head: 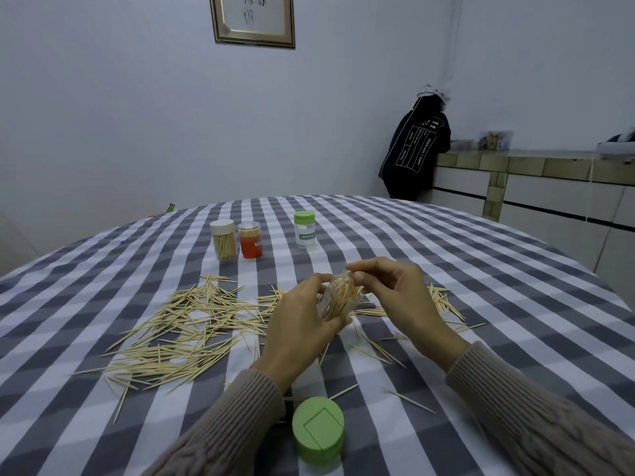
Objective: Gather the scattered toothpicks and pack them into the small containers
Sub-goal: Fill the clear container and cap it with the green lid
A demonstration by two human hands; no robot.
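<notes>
My left hand (299, 321) grips a small clear container (340, 298) filled with toothpicks, tilted above the table's middle. My right hand (395, 290) pinches the toothpick tips at the container's open mouth. Scattered toothpicks (182, 324) cover the checked cloth to the left, and a smaller scatter of toothpicks (443, 300) lies to the right of my hands. A green lid (318, 429) lies on the cloth close to me. Further back stand three containers: a beige-lidded container (224, 240) full of toothpicks, an orange container (249, 240) and a green-lidded container (304, 230).
The round table (481, 242) wears a grey and white checked cloth. A person in a dark jacket (415, 146) stands at the back right, bent over a tiled counter (532, 166). A framed picture (252, 18) hangs on the far wall.
</notes>
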